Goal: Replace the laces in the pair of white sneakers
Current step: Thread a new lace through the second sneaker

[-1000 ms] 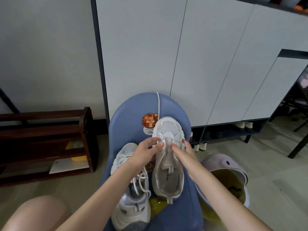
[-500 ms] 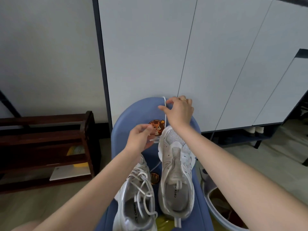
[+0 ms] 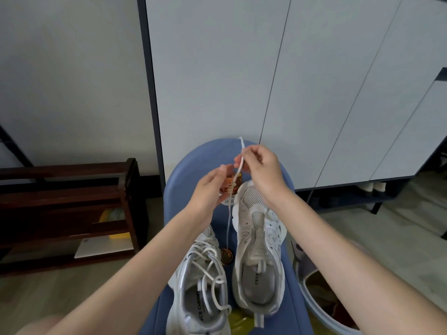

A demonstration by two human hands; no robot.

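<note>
Loose white lace [image 3: 238, 165] is up in your hands, above the toe of the right sneaker; one end pokes up past your fingers, the rest hangs thin between the two shoes. Your right hand [image 3: 262, 165] pinches it near the top, grip narrow on the cord. Your left hand [image 3: 210, 187] pinches it lower down, fingers curled. Right sneaker [image 3: 257, 247] is white mesh, no lace in it, tongue showing, insole text visible. Left sneaker [image 3: 204, 286] just beside it, white with a silvery collar, laces loose and tangled over the opening. Both sit on a blue seat [image 3: 179, 197] with a squirrel sticker [image 3: 228, 186]. Dark wooden rack [image 3: 72, 204] to the left, white cabinet [image 3: 266, 81] behind, basin [image 3: 314, 313] lower right.
</note>
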